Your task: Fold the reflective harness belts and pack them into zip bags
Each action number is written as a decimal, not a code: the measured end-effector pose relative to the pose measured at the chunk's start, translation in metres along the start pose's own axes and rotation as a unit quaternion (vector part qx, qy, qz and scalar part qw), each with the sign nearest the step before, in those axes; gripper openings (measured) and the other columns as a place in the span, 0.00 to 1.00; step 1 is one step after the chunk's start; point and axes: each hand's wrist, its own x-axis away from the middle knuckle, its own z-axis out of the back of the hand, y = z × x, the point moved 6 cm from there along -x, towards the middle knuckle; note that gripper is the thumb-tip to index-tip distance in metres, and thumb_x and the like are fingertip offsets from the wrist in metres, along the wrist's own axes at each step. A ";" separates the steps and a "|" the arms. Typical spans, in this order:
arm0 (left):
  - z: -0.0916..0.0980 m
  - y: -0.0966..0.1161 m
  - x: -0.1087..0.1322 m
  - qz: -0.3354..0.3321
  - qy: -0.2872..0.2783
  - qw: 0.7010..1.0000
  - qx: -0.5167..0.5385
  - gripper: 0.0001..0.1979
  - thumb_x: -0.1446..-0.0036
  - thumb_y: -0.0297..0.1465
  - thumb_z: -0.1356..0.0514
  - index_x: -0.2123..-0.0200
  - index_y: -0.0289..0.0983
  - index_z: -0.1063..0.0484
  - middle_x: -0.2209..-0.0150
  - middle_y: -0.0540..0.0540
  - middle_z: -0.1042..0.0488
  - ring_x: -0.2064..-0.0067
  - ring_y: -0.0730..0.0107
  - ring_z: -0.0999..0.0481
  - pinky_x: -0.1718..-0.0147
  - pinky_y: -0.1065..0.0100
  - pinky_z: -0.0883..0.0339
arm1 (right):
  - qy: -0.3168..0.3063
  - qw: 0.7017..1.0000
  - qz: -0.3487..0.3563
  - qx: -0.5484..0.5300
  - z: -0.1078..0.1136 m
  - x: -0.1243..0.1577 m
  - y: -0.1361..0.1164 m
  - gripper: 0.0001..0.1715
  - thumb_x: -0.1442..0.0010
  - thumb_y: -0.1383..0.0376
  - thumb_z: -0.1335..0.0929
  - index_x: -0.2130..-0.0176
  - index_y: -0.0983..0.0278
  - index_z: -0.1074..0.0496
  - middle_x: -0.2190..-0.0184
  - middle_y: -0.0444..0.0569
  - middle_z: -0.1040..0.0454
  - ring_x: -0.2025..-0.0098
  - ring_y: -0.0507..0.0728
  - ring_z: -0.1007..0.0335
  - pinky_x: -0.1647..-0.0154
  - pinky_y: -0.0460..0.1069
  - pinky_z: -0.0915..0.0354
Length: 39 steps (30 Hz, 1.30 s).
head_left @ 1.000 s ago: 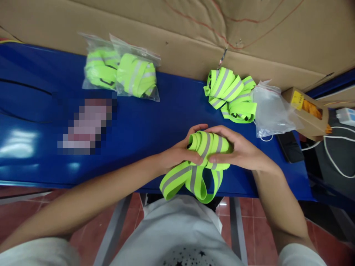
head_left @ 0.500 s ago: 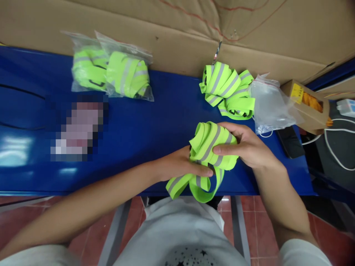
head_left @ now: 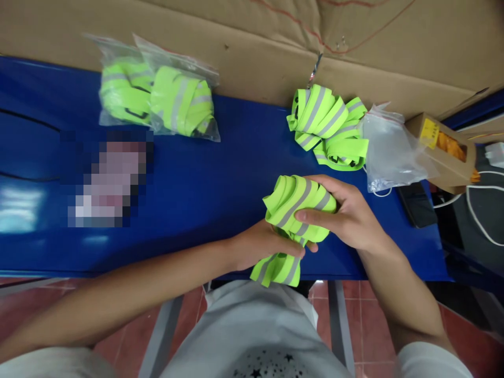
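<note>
Above the tabletop (head_left: 189, 184), the right hand (head_left: 350, 212) clasps a strap roll (head_left: 295, 202) between thumb and fingers while the left hand (head_left: 262, 245) pinches its loops (head_left: 279, 270), other straps (head_left: 328, 126) lying beyond.

From my remote station I can read no text, brand or number. A yellow label (head_left: 430, 133) on the cardboard box (head_left: 451, 170), at the right end of the desk (head_left: 236, 152), carries dark characters; these are too small and blurred for me to decipher. A pixelated patch (head_left: 112, 176) at the left of the desk masks any lettering beneath it. On the front of the white shirt (head_left: 244, 320), I identify printed dark stars (head_left: 255, 372) of various sizes.
</note>
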 end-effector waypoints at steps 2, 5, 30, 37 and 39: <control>0.001 0.001 0.001 -0.002 0.009 0.999 -0.031 0.07 0.53 0.23 0.32 0.68 0.34 0.21 0.69 0.49 0.22 0.66 0.72 0.26 0.63 0.69 0.33 | 0.024 0.997 0.037 0.059 0.006 0.004 -0.007 0.27 0.48 0.58 0.19 0.50 0.59 0.22 0.61 0.44 0.18 0.66 0.57 0.20 0.70 0.49 0.24; 0.001 -0.001 0.000 0.017 -0.005 0.999 -0.035 0.03 0.51 0.25 0.33 0.73 0.34 0.25 0.72 0.50 0.26 0.67 0.72 0.25 0.62 0.68 0.32 | 0.109 0.967 0.128 0.192 0.014 0.012 -0.020 0.24 0.43 0.58 0.21 0.48 0.58 0.22 0.54 0.47 0.18 0.56 0.61 0.19 0.57 0.54 0.21; 0.029 0.048 -0.001 -0.208 0.038 0.976 0.050 0.22 0.44 0.38 0.27 0.48 0.40 0.21 0.52 0.42 0.17 0.46 0.55 0.19 0.45 0.58 0.28 | -0.046 0.889 0.296 0.346 -0.033 0.008 -0.004 0.41 0.29 0.59 0.34 0.24 0.53 0.51 0.22 0.50 0.55 0.21 0.68 0.61 0.25 0.70 0.49; 0.031 0.038 0.001 -0.140 0.015 0.990 0.001 0.22 0.53 0.34 0.22 0.53 0.38 0.18 0.54 0.44 0.16 0.52 0.59 0.18 0.50 0.61 0.27 | 0.045 0.943 0.234 0.232 0.012 -0.003 -0.014 0.36 0.39 0.48 0.25 0.37 0.58 0.29 0.37 0.54 0.27 0.35 0.67 0.30 0.35 0.60 0.32; 0.030 0.035 -0.001 -0.129 0.011 0.991 0.017 0.20 0.53 0.33 0.22 0.55 0.38 0.18 0.57 0.45 0.16 0.57 0.63 0.18 0.55 0.64 0.26 | 0.014 0.959 0.190 0.212 0.006 -0.007 -0.005 0.35 0.41 0.48 0.24 0.40 0.60 0.27 0.45 0.52 0.21 0.44 0.64 0.24 0.42 0.56 0.27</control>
